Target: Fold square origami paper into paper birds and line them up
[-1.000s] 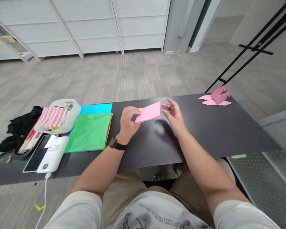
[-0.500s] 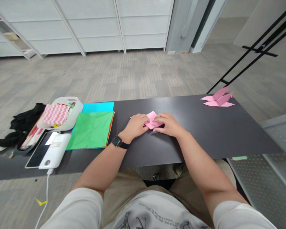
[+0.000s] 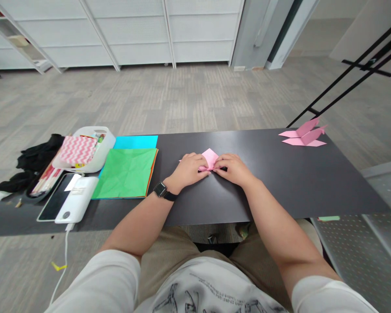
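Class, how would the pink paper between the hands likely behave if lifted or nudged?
The pink paper would probably feel light, since it looks thin and small. Its visible folds likely make it stiffer than a single flat sheet. On the smooth-looking dark table, it might slide if nudged.

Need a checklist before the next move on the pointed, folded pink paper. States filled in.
1. Bare left hand touching the pointed, folded pink paper: ok, at its left side.
2. Bare right hand touching it: ok, at its right side.
3. Creases under the fingers lined up: cannot tell, covered.
4. Firm grip on both sides: cannot tell.
5. Stack of square paper sheets, green on top, apart from left hand: ok.
6. Two folded pink paper birds apart from right hand: ok.
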The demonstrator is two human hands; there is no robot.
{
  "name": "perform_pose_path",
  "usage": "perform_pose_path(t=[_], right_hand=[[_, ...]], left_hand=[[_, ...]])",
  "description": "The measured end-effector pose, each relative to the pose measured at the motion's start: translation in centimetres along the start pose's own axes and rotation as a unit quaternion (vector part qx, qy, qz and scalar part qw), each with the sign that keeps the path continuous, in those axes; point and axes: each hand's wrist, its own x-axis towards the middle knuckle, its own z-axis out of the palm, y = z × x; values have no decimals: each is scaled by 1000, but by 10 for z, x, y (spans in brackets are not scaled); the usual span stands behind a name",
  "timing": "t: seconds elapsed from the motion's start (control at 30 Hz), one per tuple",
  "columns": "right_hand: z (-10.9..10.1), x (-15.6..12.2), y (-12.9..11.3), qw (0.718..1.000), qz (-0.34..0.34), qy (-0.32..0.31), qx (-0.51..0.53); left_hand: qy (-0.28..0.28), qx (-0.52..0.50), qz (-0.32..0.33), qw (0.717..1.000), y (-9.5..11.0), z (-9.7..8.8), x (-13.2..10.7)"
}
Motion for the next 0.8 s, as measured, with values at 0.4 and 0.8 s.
perform_pose_path(t=[0.4, 0.8], right_hand=[[1, 0, -14, 998, -44, -34, 19], [8, -1, -16, 994, -76, -58, 46]], left_hand=[[11, -13, 0, 1000, -14, -1, 2], [43, -20, -69, 997, -11, -5, 2]])
